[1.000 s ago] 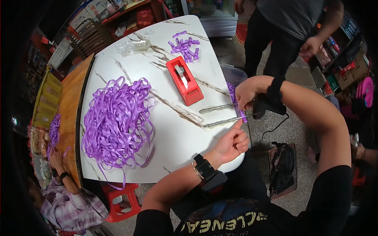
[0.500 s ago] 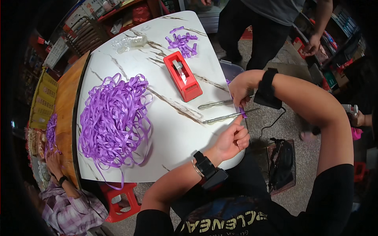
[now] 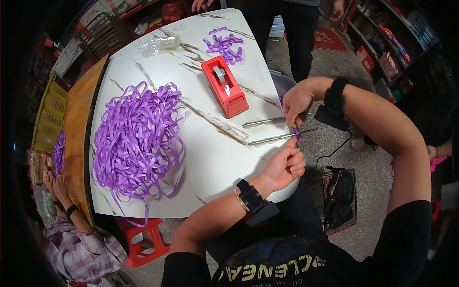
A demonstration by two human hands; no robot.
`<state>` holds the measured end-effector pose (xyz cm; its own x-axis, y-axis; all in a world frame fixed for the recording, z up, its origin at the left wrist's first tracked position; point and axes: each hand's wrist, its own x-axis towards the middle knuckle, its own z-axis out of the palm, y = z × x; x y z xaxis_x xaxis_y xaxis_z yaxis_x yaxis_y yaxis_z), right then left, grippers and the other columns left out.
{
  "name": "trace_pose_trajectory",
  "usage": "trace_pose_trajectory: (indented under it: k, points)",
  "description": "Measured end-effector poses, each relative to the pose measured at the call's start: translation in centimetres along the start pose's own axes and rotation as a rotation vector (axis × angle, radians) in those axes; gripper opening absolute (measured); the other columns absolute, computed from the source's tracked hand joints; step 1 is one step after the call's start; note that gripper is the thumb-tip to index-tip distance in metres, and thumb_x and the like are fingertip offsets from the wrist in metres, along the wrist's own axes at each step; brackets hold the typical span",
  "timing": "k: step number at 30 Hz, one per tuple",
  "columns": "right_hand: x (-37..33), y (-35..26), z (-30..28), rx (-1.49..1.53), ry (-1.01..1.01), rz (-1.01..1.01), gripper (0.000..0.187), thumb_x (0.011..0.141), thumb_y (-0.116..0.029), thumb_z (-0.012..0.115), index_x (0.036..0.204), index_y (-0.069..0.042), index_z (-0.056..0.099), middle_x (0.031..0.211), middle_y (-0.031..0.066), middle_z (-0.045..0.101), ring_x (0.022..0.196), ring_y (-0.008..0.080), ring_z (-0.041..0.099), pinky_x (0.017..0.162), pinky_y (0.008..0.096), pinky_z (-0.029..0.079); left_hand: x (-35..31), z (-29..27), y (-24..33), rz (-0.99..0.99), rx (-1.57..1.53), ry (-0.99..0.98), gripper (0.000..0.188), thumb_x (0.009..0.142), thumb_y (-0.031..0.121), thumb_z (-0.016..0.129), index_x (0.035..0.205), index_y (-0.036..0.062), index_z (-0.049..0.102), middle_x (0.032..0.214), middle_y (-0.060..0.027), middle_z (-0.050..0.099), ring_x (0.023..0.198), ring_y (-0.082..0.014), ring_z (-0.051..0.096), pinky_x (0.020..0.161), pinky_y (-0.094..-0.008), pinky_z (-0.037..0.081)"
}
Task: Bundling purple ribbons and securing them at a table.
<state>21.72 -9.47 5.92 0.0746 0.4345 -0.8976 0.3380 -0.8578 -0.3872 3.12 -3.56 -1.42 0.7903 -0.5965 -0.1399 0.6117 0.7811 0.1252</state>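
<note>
A short piece of purple ribbon (image 3: 298,133) is looped around the nearer of two thin metal rods (image 3: 272,139), which jut past the table's right edge. My right hand (image 3: 299,101) reaches in from the right, its thumb and fingers pinched on the ribbon just above that rod. From below, my left hand (image 3: 285,168) puts its outstretched index finger against the ribbon and rod, the other fingers curled in. The farther metal rod (image 3: 264,123) lies beside it. Clear tape seems to fix both rods to the white table (image 3: 215,177).
A big tangle of purple ribbon (image 3: 136,143) covers the left of the table. Behind the rods stands a red tape dispenser (image 3: 233,106), with several short ribbon pieces (image 3: 224,48) beyond it. A clear plastic bag (image 3: 160,45) lies farther left. Other people are nearby.
My head view has shifted slightly. My right hand stays pinched at the ribbon on the rod, its wrist turned a little. The person standing opposite has moved left.
</note>
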Motion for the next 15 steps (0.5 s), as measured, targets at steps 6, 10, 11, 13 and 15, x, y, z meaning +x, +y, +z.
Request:
trace_pose_trajectory:
  k: [6, 10, 11, 13, 15]
  points:
    - [0.9, 1.6, 0.1, -0.023, -0.022, 0.045, 0.017, 0.074, -0.021, 0.061, 0.073, -0.003, 0.061, 0.062, 0.0012, 0.058, 0.055, 0.0083, 0.053, 0.053, 0.0209, 0.041, 0.1, 0.0, -0.1, -0.001, -0.001, -0.019, 0.055, 0.084, 0.008, 0.031, 0.131, 0.0273, 0.011, 0.051, 0.0037, 0.022, 0.049, -0.0085, 0.028, 0.047, -0.0202, 0.026]
    - [-0.7, 0.9, 0.4, 0.034, -0.042, -0.031, 0.018, 0.077, -0.023, 0.058, 0.076, -0.005, 0.06, 0.063, -0.0015, 0.057, 0.058, 0.0053, 0.052, 0.051, 0.0182, 0.036, 0.1, -0.7, 0.0, -0.009, -0.007, -0.075, 0.047, 0.083, 0.009, 0.032, 0.124, 0.0283, 0.018, 0.053, 0.0032, 0.022, 0.049, -0.0096, 0.029, 0.05, -0.022, 0.028]
    - [-1.7, 0.3, 0.6, 0.051, -0.044, -0.096, 0.019, 0.078, -0.024, 0.058, 0.077, -0.005, 0.06, 0.063, -0.0025, 0.057, 0.059, 0.0039, 0.052, 0.051, 0.0172, 0.034, 0.2, -0.7, 0.0, -0.01, -0.02, -0.082, 0.045, 0.084, 0.009, 0.032, 0.123, 0.0282, 0.021, 0.053, 0.0029, 0.022, 0.05, -0.0095, 0.03, 0.05, -0.0221, 0.028]
    - [-3.4, 0.5, 1.2, 0.11, -0.071, -0.193, 0.019, 0.079, -0.024, 0.057, 0.078, -0.005, 0.06, 0.064, -0.0032, 0.057, 0.06, 0.0028, 0.051, 0.051, 0.0166, 0.033, 0.3, -0.9, -0.2, -0.009, -0.034, -0.089, 0.043, 0.084, 0.01, 0.032, 0.122, 0.028, 0.023, 0.053, 0.0027, 0.022, 0.05, -0.0095, 0.03, 0.05, -0.0221, 0.028]
    - [-4.5, 1.4, 2.3, 0.224, -0.077, -0.298, 0.019, 0.08, -0.023, 0.056, 0.08, -0.005, 0.059, 0.067, -0.0045, 0.057, 0.06, 0.0013, 0.05, 0.051, 0.0155, 0.032, 0.5, -0.9, -0.4, 0.022, -0.059, -0.099, 0.038, 0.085, 0.013, 0.034, 0.119, 0.0276, 0.028, 0.059, 0.0028, 0.034, 0.056, -0.0097, 0.037, 0.052, -0.0216, 0.031]
